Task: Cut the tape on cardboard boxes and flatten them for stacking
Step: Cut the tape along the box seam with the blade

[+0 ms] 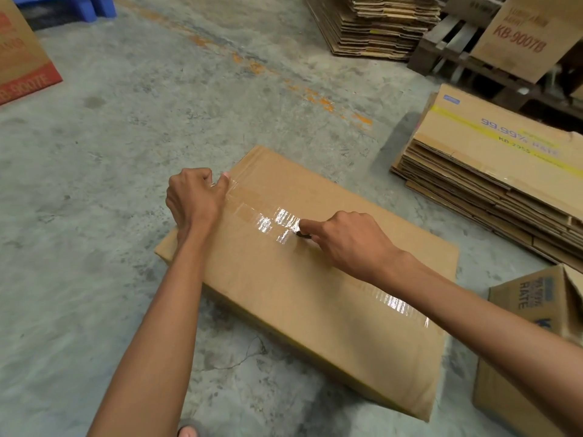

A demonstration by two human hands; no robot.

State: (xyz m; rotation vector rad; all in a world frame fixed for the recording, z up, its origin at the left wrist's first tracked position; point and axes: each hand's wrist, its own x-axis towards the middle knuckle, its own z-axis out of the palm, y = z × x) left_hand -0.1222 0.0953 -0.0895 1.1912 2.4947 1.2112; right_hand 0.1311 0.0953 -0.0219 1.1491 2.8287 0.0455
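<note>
A person cut the tape point(268, 220) on a cardboard box point(315, 294).
The box lay on the floor in the middle of the frame. The left hand point(192, 197) gripped its far left corner, fingers curled. The right hand point(350, 244) held a small dark cutter point(303, 234) on the shiny tape. Flat boxes point(492, 171) were piled at the right.

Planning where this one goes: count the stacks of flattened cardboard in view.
2. The far stack lies at top centre beside the wooden pallet; the near stack lies right of the taped box. Others may be out of frame.
</note>
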